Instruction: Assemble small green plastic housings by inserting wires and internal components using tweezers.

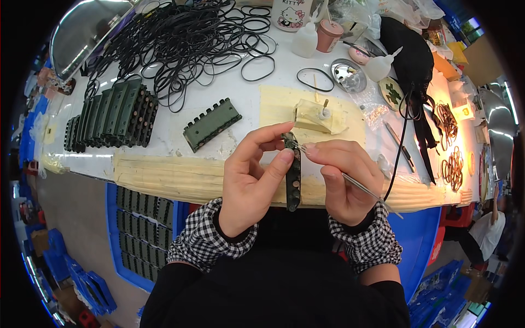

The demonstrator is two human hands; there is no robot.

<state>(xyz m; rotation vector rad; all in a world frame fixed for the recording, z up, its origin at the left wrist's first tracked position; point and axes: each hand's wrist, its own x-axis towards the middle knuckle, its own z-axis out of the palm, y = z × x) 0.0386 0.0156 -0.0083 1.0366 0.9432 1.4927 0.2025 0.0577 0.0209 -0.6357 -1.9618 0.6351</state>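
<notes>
- Left hand: grasping a narrow dark green part between thumb and fingers; part points lengthwise toward the body, in front of the counter's near edge.
- Right hand: gripping a thin metal tool, its shaft slanting down to the right; tip end at the upper end of the part. Contact between tip and part: cannot tell.
- Counter: one similar green block lies alone, left of the hands; farther left, a stack of green blocks.
- Behind these: large tangle of black loops.
- Just beyond the hands: a yellow-wrapped block. Farther back, a round metal dish near a white squeeze bottle.
- Below the counter, left: blue tray carrying rows of dark green pieces.
</notes>
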